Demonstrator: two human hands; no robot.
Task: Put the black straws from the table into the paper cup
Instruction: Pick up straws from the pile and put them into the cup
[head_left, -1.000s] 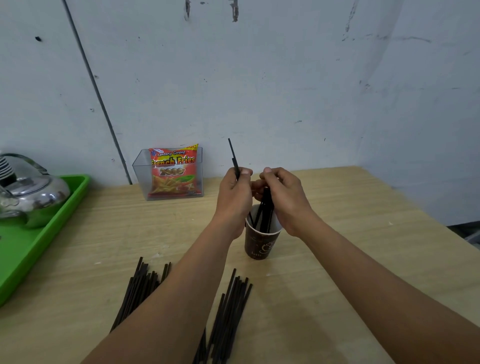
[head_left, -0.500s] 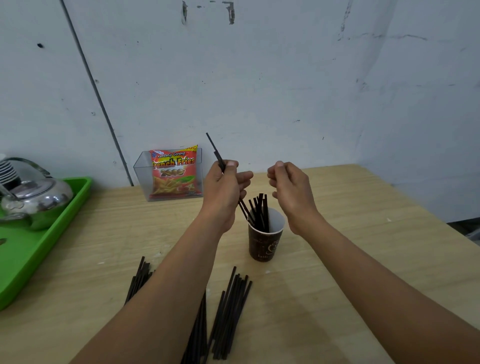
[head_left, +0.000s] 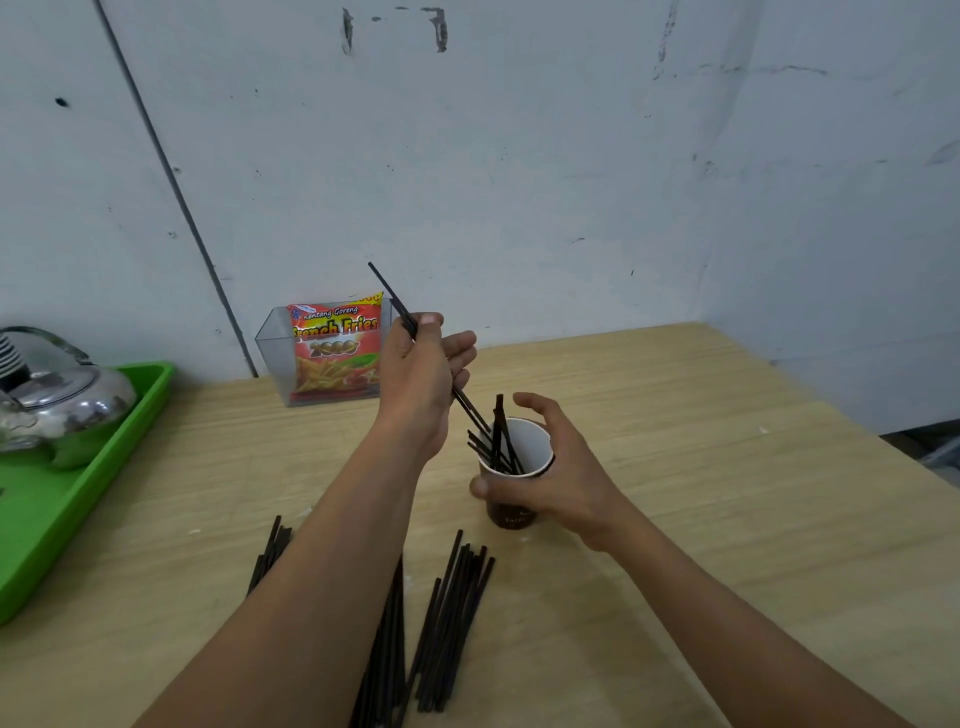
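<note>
A dark brown paper cup (head_left: 511, 514) with a white inside stands on the wooden table (head_left: 727, 493) and holds several black straws (head_left: 498, 441). My right hand (head_left: 561, 478) wraps around the cup's side, thumb at the front. My left hand (head_left: 423, 379) is raised left of the cup and pinches a black straw (head_left: 395, 304), tilted, with its lower end down among the straws at the cup's rim. More black straws lie in a bundle (head_left: 452, 613) in front of the cup, and another bundle (head_left: 270, 551) is partly hidden behind my left forearm.
A clear plastic box with a red French Fries snack bag (head_left: 332, 348) stands against the wall behind. A green tray (head_left: 78, 493) at the left holds a metal kettle (head_left: 62, 400). White walls close the back and right.
My right hand dropped from above the cup and took hold of its side. My left hand stayed raised with its straw, whose lower end now reaches the cup.
</note>
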